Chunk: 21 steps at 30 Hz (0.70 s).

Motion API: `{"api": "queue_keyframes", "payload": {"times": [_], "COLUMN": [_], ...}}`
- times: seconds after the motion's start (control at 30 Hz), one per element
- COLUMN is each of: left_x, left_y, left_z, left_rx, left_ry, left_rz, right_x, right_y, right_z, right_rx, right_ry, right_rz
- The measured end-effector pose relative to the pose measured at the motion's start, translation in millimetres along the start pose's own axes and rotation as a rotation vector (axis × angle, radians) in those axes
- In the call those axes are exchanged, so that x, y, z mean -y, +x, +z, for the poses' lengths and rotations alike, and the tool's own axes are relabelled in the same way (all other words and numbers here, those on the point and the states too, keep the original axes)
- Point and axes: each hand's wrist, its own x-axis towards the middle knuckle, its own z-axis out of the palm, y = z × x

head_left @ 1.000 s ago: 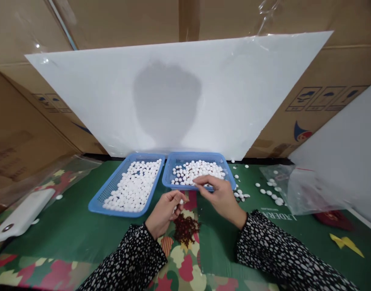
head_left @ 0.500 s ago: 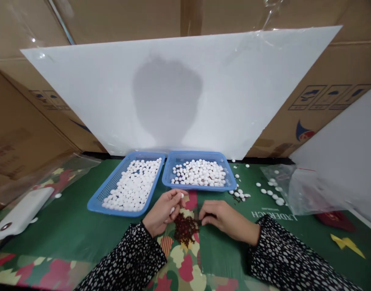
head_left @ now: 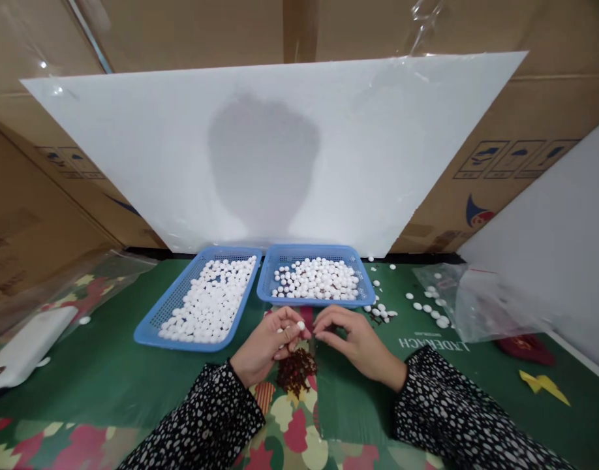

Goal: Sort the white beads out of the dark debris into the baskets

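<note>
My left hand [head_left: 265,346] pinches a small white ball [head_left: 300,325] between thumb and index finger, and more white balls show partly within its curled fingers. Close on its right is my right hand [head_left: 355,343], its thumb and index fingertips drawn together at the ball's side. Whatever those fingertips hold is too small to make out. Just below both hands lies a heap of tiny dark red-brown pieces [head_left: 295,373]. Behind them, a blue basket [head_left: 313,303] holds white balls with some brown bits among them. To the left, another blue basket [head_left: 147,329] is filled with plain white balls.
Loose white balls [head_left: 435,314] and brown bits are scattered right of the baskets, near a clear plastic bag [head_left: 485,310]. Farther right are a dark red object [head_left: 527,349] and yellow scraps [head_left: 544,386]. A white device [head_left: 32,346] lies left. A white board [head_left: 358,156] stands behind.
My right hand has moved up and left from beside the brown heap to the ball in my left hand. The ball at my left fingertips now shows more fully.
</note>
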Motion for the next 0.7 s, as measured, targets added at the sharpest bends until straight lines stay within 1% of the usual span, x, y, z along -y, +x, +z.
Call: {"api": "queue_keyframes", "payload": {"times": [0.07, 0.13, 0.33, 0.5, 0.7], "left_x": [2, 3, 5, 7, 8], "left_y": [1, 1, 2, 3, 1], "left_z": [0.4, 0.3, 0.6, 2.3, 4.5], "left_rx": [-0.015, -0.027, -0.060, -0.145, -0.176], "left_ry": [0.022, 0.039, 0.055, 0.086, 0.146], "left_rz": [0.003, 0.005, 0.026, 0.039, 0.060], "right_x": [4, 5, 5, 4, 1], "right_y": [3, 4, 3, 3, 0], "right_z": [5, 11, 20, 22, 29], "right_rx": [-0.077, -0.110, -0.131, -0.142, -0.190], "right_ry": [0.053, 0.080, 0.091, 0.099, 0.207], "right_rz": [0.004, 0.012, 0.051, 0.105, 0.175]}}
